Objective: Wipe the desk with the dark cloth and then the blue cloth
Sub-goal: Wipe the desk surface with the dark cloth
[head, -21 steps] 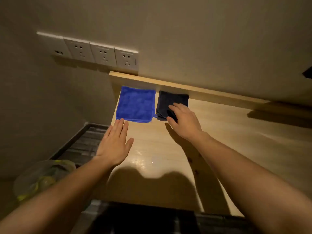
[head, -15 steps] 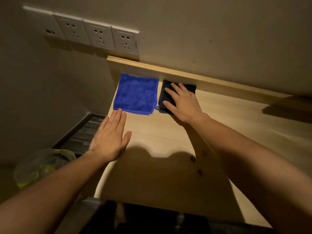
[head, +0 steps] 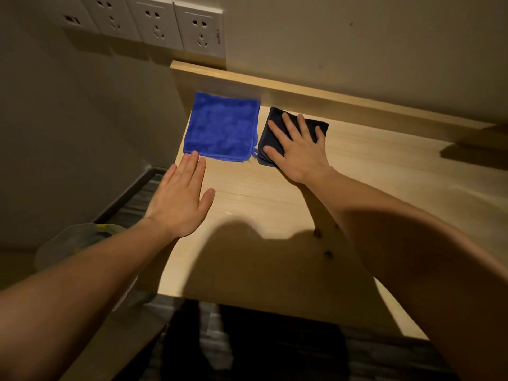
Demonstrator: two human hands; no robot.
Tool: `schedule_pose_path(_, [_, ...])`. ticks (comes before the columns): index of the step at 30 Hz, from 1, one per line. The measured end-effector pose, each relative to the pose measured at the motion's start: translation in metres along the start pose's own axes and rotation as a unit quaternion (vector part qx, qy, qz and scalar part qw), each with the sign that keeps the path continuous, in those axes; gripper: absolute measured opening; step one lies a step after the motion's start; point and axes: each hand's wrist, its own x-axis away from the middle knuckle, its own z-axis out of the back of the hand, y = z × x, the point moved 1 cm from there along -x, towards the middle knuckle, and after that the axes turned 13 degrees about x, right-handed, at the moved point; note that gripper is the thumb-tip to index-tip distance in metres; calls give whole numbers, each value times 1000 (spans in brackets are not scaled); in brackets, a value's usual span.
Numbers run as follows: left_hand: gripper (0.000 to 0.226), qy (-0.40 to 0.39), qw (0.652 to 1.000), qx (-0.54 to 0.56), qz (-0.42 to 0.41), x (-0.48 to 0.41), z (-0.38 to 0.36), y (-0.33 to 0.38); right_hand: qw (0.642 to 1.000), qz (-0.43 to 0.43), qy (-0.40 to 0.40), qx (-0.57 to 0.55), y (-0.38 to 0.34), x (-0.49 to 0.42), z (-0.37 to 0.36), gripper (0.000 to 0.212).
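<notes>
A folded dark cloth [head: 270, 133] lies near the back of the light wooden desk [head: 371, 174], beside a flat blue cloth [head: 222, 127] on its left. My right hand [head: 297, 149] lies flat on the dark cloth with fingers spread, covering most of it. My left hand [head: 181, 199] is open, palm down, at the desk's left edge, its fingertips just short of the blue cloth's near edge. It holds nothing.
A raised wooden ledge [head: 302, 92] runs along the desk's back against the wall. A row of wall sockets [head: 154, 23] sits above it. A plastic bag [head: 74, 243] lies on the floor to the left. Dark floor shows below the near edge.
My right hand slid further onto the dark cloth and flattened with fingers spread. My left hand stays near the blue cloth. The view has moved closer.
</notes>
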Motion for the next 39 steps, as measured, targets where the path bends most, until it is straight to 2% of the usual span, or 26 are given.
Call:
schedule_pose_path(11, [75, 2, 1000, 23, -8, 0, -1, 0, 996, -84, 0, -15, -56, 86, -13, 69])
schedule_pose_path(15, [65, 11, 995, 96, -20, 2, 4, -1, 994, -103, -5, -29, -84, 102, -15, 69])
schedule_pose_path(18, [54, 27, 978, 204, -12, 4, 12, -4, 995, -98, -12, -28, -103, 103, -13, 69])
schedule_pose_path(21, [48, 10, 953, 303, 3, 6, 23, -9, 997, -77, -13, -25, -124, 103, -10, 68])
schedule_pose_path(29, [46, -50, 898, 436, 19, 7, 43, -22, 1000, 17, 4, -2, -197, 104, -3, 68])
schedule_pose_path(31, [46, -50, 898, 436, 15, 8, 45, -24, 999, 40, -1, 6, -207, 105, -1, 66])
schedule_pose_path(33, [51, -26, 924, 382, -10, 10, 44, -24, 997, 75, -4, -10, -213, 109, 4, 63])
schedule_pose_path(35, [55, 25, 952, 304, -39, 19, 38, -18, 991, 102, 8, -82, -208, 119, 11, 61])
schedule_pose_path(37, [56, 45, 960, 262, -89, 26, 31, -6, 987, 69, 52, -139, -188, 138, 15, 60])
schedule_pose_path(39, [60, 0, 971, 195, -139, 30, 20, 5, 989, 8, 81, -127, -156, 163, 12, 60])
